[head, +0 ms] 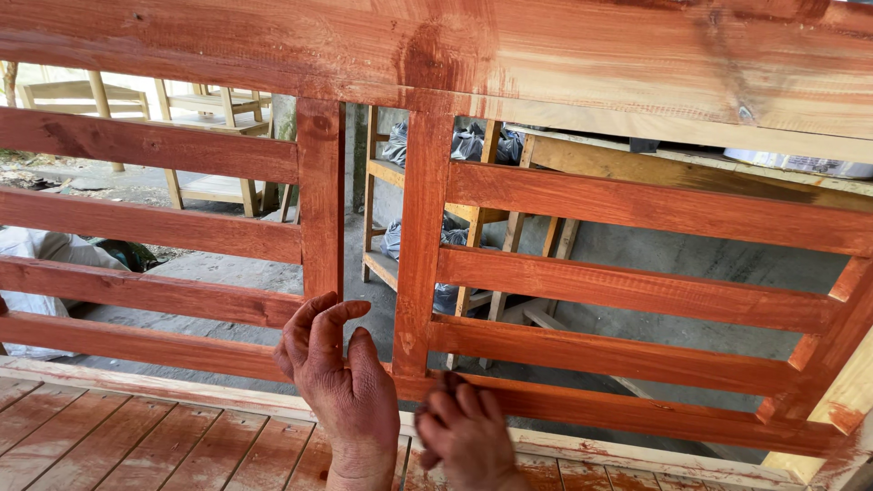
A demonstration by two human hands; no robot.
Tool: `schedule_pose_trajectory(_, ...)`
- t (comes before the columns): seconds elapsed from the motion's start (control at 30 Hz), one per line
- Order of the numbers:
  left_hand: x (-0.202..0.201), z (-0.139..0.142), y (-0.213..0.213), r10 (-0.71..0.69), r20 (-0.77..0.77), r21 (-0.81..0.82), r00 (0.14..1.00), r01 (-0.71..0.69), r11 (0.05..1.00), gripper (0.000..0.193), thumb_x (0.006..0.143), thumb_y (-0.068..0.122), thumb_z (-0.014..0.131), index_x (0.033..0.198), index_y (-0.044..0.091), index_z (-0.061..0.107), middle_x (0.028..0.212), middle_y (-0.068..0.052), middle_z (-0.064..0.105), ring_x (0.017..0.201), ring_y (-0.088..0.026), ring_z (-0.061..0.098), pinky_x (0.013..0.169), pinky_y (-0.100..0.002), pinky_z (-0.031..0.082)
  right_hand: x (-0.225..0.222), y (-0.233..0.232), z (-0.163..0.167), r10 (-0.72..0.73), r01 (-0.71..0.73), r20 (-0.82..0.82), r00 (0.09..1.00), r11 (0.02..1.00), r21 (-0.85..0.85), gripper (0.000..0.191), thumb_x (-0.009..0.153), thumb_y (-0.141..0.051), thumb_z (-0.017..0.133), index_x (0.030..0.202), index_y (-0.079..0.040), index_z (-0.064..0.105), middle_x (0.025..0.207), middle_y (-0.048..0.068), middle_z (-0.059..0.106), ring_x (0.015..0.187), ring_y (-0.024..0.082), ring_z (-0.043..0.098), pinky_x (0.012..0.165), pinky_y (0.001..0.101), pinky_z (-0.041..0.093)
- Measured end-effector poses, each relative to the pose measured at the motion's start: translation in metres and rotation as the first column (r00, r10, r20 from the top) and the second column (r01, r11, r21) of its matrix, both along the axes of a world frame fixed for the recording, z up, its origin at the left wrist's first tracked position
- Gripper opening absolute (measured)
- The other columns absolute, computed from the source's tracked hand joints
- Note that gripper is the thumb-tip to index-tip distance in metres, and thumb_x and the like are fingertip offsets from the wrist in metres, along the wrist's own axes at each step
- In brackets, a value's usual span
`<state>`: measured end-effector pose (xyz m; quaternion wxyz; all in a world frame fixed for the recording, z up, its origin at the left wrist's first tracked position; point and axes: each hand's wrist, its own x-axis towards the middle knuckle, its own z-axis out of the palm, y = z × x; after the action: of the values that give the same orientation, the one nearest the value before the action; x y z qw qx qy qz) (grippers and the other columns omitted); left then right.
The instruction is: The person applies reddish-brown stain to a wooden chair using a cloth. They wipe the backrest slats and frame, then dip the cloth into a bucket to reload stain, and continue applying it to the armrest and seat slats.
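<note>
- Slats stained reddish-brown are running across the left half of a wooden bench back, four of them stacked one above another with gaps between.
- Pale unstained furniture frames are showing through those gaps, well behind, standing on a concrete floor.
- Seat boards of the bench are lying along the bottom left, streaked with the same stain.
- Left hand is resting at the foot of the left upright post, fingers loosely curled against the post's lower end (whether it is gripping anything I cannot tell); the skin is smeared with red stain.
- Right hand is sitting just beside the left hand, near the base of the right upright post, fingers bunched together and pressing on the lowest rail; anything pinched under them is hidden.
- Top rail is spanning the whole width above, patchily stained.
- Right-hand slats are stretching off to the corner, with a bare wooden shelf unit and dark bags showing behind.
</note>
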<state>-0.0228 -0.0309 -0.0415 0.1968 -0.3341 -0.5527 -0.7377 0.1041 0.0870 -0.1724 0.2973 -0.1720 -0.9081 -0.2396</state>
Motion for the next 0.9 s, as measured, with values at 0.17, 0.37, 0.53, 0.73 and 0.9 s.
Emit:
schedule_pose_trajectory(0.17,0.006,0.002,0.002,-0.029,0.009,-0.008,1.0,0.029,1.0,0.023,0.087,0.004,0.058,0.102,0.012,0.073,0.128,-0.008,0.059,0.131,-0.028,0.04,0.115,-0.047,0.027,-0.06,-0.026,0.012,-0.056,0.04,-0.085,0.995,0.982,-0.185,0.02,0.088,-0.022,0.069,0.098,-0.006,0.074,0.115,0.006,0.066,0.118,0.031,0.054,0.098,0.045,0.044)
schedule_pose_trajectory(0.37,0.005,0.0,0.002,-0.026,-0.021,0.001,0.999,0.026,1.0,0.023,0.088,0.004,0.058,0.103,0.012,0.073,0.128,-0.006,0.059,0.131,-0.026,0.041,0.115,-0.045,0.028,-0.033,-0.021,0.013,0.006,-0.012,-0.056,0.998,0.993,-0.12,0.033,0.088,-0.031,0.072,0.111,-0.008,0.072,0.119,0.008,0.064,0.115,0.03,0.053,0.098,0.0481,0.044)
schedule_pose_trajectory(0.53,0.0,0.0,-0.002,-0.026,-0.012,-0.026,1.0,0.025,0.999,0.023,0.089,0.002,0.058,0.102,0.012,0.073,0.128,-0.006,0.059,0.132,-0.027,0.04,0.116,-0.045,0.027,0.018,-0.001,0.004,-0.111,0.112,0.031,0.993,0.993,-0.042,0.031,0.077,-0.037,0.079,0.104,-0.022,0.074,0.127,0.005,0.059,0.121,0.033,0.05,0.1,0.0536,0.041)
schedule_pose_trajectory(0.73,0.01,-0.001,-0.006,-0.08,-0.039,-0.053,0.996,0.078,0.996,0.024,0.089,0.0,0.058,0.104,0.013,0.073,0.13,-0.007,0.058,0.132,-0.029,0.038,0.114,-0.047,0.029,0.091,0.02,-0.008,-0.23,0.227,-0.009,0.973,0.964,-0.135,0.045,0.064,-0.038,0.087,0.107,-0.029,0.075,0.13,-0.002,0.055,0.123,0.033,0.047,0.099,0.0547,0.037)
schedule_pose_trajectory(0.9,0.019,-0.002,-0.005,-0.081,-0.13,-0.09,0.988,0.07,0.993,0.024,0.087,0.001,0.061,0.104,0.014,0.073,0.131,-0.007,0.06,0.134,-0.03,0.039,0.115,-0.048,0.03,0.166,0.037,-0.008,-0.31,0.302,-0.034,0.95,0.942,-0.148,0.058,0.054,-0.034,0.09,0.108,-0.027,0.073,0.136,0.001,0.052,0.124,0.038,0.045,0.093,0.0565,0.036)
